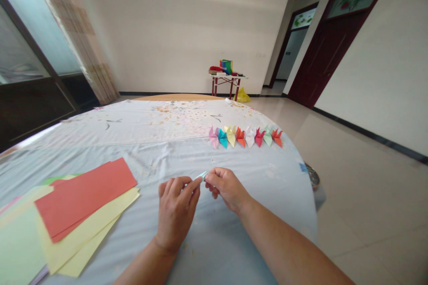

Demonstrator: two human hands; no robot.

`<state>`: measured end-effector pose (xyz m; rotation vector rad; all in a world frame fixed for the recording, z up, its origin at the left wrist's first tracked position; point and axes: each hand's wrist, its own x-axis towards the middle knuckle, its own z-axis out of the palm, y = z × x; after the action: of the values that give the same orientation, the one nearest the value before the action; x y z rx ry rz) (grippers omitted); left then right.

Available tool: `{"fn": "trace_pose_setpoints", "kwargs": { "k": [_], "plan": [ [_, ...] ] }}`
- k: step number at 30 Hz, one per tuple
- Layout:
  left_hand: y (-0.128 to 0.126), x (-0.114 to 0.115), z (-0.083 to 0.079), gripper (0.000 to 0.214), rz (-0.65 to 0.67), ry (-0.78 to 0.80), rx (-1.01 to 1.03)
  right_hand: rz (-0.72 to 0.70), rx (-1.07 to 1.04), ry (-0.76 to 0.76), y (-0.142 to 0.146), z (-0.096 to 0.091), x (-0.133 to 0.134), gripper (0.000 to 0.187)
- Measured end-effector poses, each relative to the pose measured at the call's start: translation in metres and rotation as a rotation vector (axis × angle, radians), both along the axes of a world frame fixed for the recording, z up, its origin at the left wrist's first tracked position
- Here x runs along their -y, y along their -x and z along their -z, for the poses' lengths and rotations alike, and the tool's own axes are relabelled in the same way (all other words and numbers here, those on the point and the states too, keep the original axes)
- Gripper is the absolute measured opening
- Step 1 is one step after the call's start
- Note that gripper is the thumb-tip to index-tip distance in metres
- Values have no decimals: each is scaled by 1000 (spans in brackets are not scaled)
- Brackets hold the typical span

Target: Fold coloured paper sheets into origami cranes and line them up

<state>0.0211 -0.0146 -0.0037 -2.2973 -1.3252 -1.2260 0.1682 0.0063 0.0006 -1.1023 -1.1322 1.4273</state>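
Between my two hands is a small piece of folded light-blue paper (202, 175), pinched at both ends above the tablecloth. My left hand (178, 200) is closed on its left end, fingers bent over it. The fingertips of my right hand (224, 185) grip the other end. Much of the paper is hidden by the fingers, so its full shape does not show. Beyond my right hand, a row of folded paper cranes (249, 136) in pink, blue, yellow, orange, white, red and pale green stands on the table.
Sheets of red paper (90, 196) lie over yellow and green ones at the left of the round table, which a pale floral tablecloth (167, 156) covers. By the far wall is a small table (230, 77) with things on it. A stool (313, 177) is partly visible past the right edge.
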Motion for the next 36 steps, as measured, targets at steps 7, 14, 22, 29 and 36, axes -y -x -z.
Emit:
{"fn": "trace_pose_setpoints", "kwargs": {
  "k": [7,14,22,29,36],
  "plan": [
    [-3,0,0,15,4,-11,41,-16,-14,-11,0,0,1,19],
    [-3,0,3,12,34,110,172,-38,-31,24,-1,-1,1,15],
    [-6,2,4,10,32,184,294,-36,-21,-3,-2,-4,2,15],
    [-7,1,2,13,57,293,387,-101,20,-164,-9,-3,-1,20],
    [-10,-3,-6,17,82,427,552,-100,80,-236,-14,-1,-4,25]
  ]
}}
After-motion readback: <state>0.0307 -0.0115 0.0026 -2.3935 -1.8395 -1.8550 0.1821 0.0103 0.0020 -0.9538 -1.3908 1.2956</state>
